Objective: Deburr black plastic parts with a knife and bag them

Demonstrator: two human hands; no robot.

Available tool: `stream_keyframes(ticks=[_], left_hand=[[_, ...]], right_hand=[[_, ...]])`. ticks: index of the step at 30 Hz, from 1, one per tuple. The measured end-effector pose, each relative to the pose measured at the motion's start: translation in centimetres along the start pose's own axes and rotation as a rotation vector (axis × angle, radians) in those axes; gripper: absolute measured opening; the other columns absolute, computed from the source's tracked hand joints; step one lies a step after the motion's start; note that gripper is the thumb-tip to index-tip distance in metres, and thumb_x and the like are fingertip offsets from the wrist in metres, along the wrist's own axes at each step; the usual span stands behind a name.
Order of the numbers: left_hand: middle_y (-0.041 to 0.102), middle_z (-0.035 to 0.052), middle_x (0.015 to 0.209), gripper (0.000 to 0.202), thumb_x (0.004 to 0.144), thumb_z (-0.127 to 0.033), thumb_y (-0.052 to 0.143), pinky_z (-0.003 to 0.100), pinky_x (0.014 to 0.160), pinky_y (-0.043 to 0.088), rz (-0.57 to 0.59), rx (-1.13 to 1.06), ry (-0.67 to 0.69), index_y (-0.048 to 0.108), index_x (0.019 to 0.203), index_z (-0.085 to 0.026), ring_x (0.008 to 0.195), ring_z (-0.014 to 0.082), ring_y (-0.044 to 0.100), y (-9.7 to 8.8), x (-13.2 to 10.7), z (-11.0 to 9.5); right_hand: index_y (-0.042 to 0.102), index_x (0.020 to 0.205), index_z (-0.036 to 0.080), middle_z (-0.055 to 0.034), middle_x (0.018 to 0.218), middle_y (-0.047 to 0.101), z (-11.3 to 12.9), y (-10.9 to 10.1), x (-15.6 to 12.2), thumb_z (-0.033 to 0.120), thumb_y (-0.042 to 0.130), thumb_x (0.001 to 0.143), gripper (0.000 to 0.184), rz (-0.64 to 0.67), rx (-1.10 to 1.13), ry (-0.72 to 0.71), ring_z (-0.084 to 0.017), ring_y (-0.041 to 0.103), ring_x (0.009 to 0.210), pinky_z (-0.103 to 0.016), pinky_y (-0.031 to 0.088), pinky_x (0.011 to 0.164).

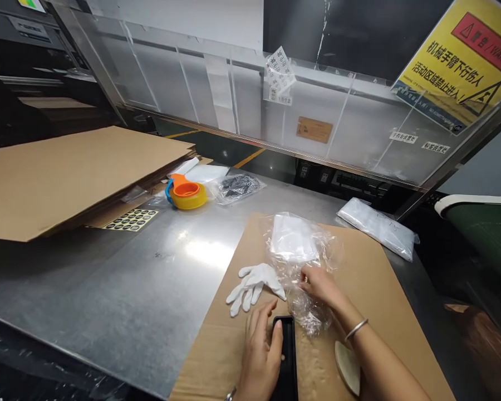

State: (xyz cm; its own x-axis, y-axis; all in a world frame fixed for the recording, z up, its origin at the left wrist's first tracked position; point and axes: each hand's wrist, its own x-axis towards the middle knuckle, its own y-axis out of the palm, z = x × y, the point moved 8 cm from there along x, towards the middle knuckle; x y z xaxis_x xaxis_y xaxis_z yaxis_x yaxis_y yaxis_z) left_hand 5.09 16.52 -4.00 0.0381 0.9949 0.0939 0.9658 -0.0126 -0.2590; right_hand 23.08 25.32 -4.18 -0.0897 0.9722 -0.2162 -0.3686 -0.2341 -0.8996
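Observation:
My left hand (259,353) is at a narrow black tray (289,356) on the cardboard sheet. Its thumb lies over the tray's inside and its curved fingers are along the left wall, so it seems to grip that wall. My right hand (319,285), with a metal bangle on the wrist, pinches crumpled clear plastic film (311,314). Just beyond are white folded sheets (294,238) in clear wrapping. A white glove (256,284) lies left of the film. Partly hidden by my right forearm is a beige rounded piece (347,367).
Cardboard sheets (75,167) are stacked at left, beside a sticker sheet (132,220). An orange and yellow tape dispenser (187,195) and a bagged dark item (240,186) are behind. A white plastic packet (378,225) lies right. A panel with a warning sign (463,67) stands across the back.

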Motion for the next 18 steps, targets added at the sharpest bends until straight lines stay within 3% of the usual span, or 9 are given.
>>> stream_keyframes(ticks=[4, 9, 12, 14, 16, 18], left_hand=[[0.059, 0.0101, 0.11, 0.03, 0.086, -0.032, 0.048, 0.035, 0.082, 0.046, 0.064, -0.093, -0.03, 0.057, 0.112, -0.021, 0.098, 0.0239, 0.056, 0.5, 0.8, -1.4], [0.055, 0.0095, 0.123, 0.035, 0.088, -0.028, 0.044, 0.038, 0.101, 0.033, 0.086, -0.089, 0.148, 0.053, 0.12, -0.022, 0.116, 0.023, 0.047, 0.7, 3.7, -4.4], [0.047, 0.0102, 0.133, 0.049, 0.083, -0.03, 0.052, 0.041, 0.105, 0.026, 0.188, -0.026, 0.269, 0.043, 0.131, -0.022, 0.125, 0.0245, 0.038, 1.5, 5.8, -6.7], [0.057, 0.0087, 0.121, 0.044, 0.081, -0.032, 0.056, 0.04, 0.102, 0.029, 0.289, 0.02, 0.323, 0.05, 0.124, -0.023, 0.117, 0.0238, 0.046, 2.2, 6.5, -7.9], [0.067, 0.0036, 0.095, 0.023, 0.082, -0.032, 0.055, 0.037, 0.095, 0.036, 0.354, 0.046, 0.352, 0.063, 0.102, -0.025, 0.096, 0.0203, 0.058, 2.5, 6.8, -8.9], [0.066, -0.0002, 0.074, 0.015, 0.083, -0.031, 0.054, 0.035, 0.088, 0.038, 0.348, 0.061, 0.362, 0.067, 0.079, -0.024, 0.077, 0.0177, 0.059, 2.2, 6.8, -9.3]], right_hand=[[0.058, 0.102, 0.015, -0.0042, 0.101, 0.06, -0.6, -1.1, -0.1, 0.034, 0.052, 0.089, 0.024, -0.075, 0.185, -0.043, -0.016, 0.059, 0.087, -0.036, 0.049, 0.077], [0.056, 0.083, 0.014, -0.0008, 0.08, 0.06, 0.4, -4.1, -2.5, 0.039, 0.043, 0.092, 0.03, -0.132, 0.533, -0.14, -0.013, 0.058, 0.077, -0.032, 0.048, 0.073], [0.05, 0.076, 0.016, 0.0006, 0.071, 0.057, 2.4, -4.9, -5.2, 0.045, 0.039, 0.091, 0.035, -0.085, 0.714, -0.202, -0.011, 0.055, 0.071, -0.028, 0.046, 0.071], [0.048, 0.074, 0.017, 0.0023, 0.065, 0.052, 3.5, -4.9, -6.9, 0.05, 0.044, 0.087, 0.036, -0.055, 0.793, -0.209, -0.01, 0.05, 0.062, -0.024, 0.043, 0.061], [0.047, 0.073, 0.018, 0.0042, 0.062, 0.046, 3.9, -4.9, -8.1, 0.052, 0.049, 0.084, 0.037, -0.05, 0.838, -0.195, -0.008, 0.043, 0.056, -0.021, 0.038, 0.053], [0.046, 0.073, 0.018, 0.0051, 0.062, 0.041, 3.7, -5.0, -9.0, 0.051, 0.05, 0.083, 0.035, -0.082, 0.852, -0.172, -0.008, 0.039, 0.054, -0.02, 0.035, 0.05]])
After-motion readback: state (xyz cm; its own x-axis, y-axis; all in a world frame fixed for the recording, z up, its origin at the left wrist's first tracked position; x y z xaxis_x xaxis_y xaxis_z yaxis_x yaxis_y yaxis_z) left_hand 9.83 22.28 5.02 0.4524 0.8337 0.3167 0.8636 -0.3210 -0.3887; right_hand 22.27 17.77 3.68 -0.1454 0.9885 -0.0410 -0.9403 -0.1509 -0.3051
